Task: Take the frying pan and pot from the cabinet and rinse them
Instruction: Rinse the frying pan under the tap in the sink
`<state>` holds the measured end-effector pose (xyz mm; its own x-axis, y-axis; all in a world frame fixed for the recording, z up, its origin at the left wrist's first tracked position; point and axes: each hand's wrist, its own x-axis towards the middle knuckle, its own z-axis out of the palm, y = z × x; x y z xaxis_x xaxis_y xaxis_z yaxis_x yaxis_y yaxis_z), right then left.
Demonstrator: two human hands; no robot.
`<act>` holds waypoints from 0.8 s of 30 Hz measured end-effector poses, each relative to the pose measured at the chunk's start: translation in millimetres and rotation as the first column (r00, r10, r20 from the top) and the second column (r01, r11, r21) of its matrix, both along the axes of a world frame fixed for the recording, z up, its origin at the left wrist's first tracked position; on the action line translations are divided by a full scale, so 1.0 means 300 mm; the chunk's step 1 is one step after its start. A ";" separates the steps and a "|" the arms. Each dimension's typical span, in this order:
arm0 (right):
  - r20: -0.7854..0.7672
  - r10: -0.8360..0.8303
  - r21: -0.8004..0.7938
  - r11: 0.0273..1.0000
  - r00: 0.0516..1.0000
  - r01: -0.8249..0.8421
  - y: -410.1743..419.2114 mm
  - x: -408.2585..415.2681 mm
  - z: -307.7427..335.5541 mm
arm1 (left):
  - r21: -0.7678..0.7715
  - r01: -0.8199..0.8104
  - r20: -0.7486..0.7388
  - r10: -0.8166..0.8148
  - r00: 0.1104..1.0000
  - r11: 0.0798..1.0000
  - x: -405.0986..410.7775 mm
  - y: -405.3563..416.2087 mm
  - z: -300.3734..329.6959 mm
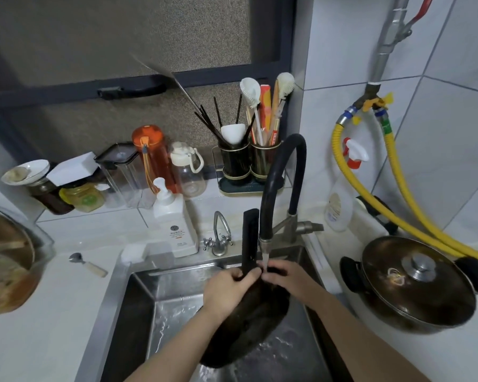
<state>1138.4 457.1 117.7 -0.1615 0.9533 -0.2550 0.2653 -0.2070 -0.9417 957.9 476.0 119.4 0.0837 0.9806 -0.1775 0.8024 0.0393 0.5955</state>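
A dark frying pan (249, 326) hangs tilted inside the steel sink (138, 299), its black handle pointing up beside the faucet. My left hand (226, 288) grips the pan where handle meets rim. My right hand (284, 277) holds the pan's far rim under the running water from the black faucet (271, 194). A lidded pot (414, 282) with black side handles stands on the counter to the right of the sink.
Soap dispenser (177, 224), small tap (220, 235), bottles and jars line the back ledge. Utensil holders (249, 161) stand behind the faucet. A glass bowl with food (9, 266) and a spoon (87, 264) lie left. Yellow gas hoses (398, 194) run behind the pot.
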 end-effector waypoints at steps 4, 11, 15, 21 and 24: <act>0.111 0.064 -0.019 0.998 0.992 -0.062 0.013 0.029 0.003 | -0.156 0.169 0.316 -0.113 0.942 0.973 -0.043 -0.008 -0.002; 0.320 -0.082 0.089 0.994 0.944 0.056 0.038 0.024 -0.022 | -0.243 0.112 0.551 0.042 0.833 0.963 -0.020 -0.016 -0.007; 0.296 -0.146 0.161 0.982 0.944 0.101 0.030 0.033 -0.008 | -0.112 0.075 0.663 0.019 0.748 0.991 -0.002 -0.022 -0.011; 0.157 -0.116 0.157 0.983 0.981 0.091 0.013 0.060 0.002 | -0.163 0.106 0.738 0.050 0.673 0.981 0.013 0.013 0.013; 0.114 -0.106 0.129 0.987 0.988 0.091 0.015 0.096 -0.006 | -0.243 0.103 0.784 0.133 0.606 0.964 0.013 0.014 0.007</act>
<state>1167.1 461.7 116.0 -0.0402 0.9883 -0.1468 0.3623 -0.1225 -0.9240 961.8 480.3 121.5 0.2922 0.9162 -0.2743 0.0203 0.2808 0.9595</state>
